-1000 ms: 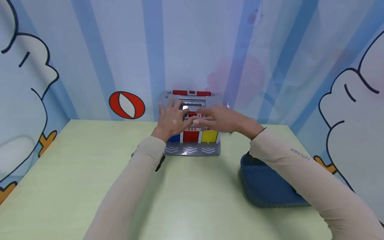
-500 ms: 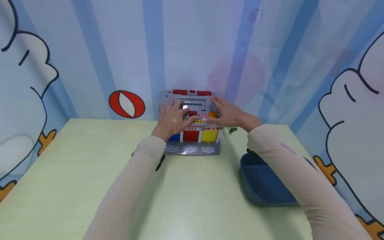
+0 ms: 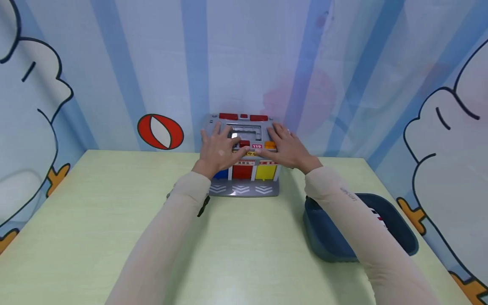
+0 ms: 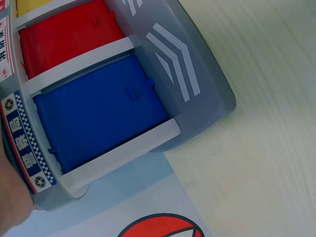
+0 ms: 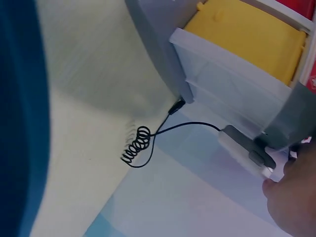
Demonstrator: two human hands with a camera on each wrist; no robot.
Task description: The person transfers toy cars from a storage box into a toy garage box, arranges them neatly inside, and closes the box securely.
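Observation:
A grey toy garage point(image 3: 244, 189) stands at the back of the table, with blue, red and yellow doors point(image 3: 265, 172) below and a "119" label on its top. My left hand point(image 3: 218, 151) rests on the top's left part, fingers spread. Across from it, my right hand point(image 3: 290, 148) lies on the right part, its fingers extended and its thumb towards the left thumb. In the left wrist view the blue door point(image 4: 101, 111) is closed. A small grey-and-white handset point(image 5: 247, 150) on a black coiled cord point(image 5: 138, 144) hangs at the garage's side, near my right hand.
A dark blue bin point(image 3: 324, 243) sits at the table's right, partly under my right forearm. Inside it is a red-and-white item point(image 3: 377, 216), mostly hidden. A striped cloth backdrop point(image 3: 244, 55) rises directly behind the garage on the pale table point(image 3: 129, 203).
My right hand has moved from in front of the garage's top to its right side, turning its fingers forward. The left hand and garage have stayed in place.

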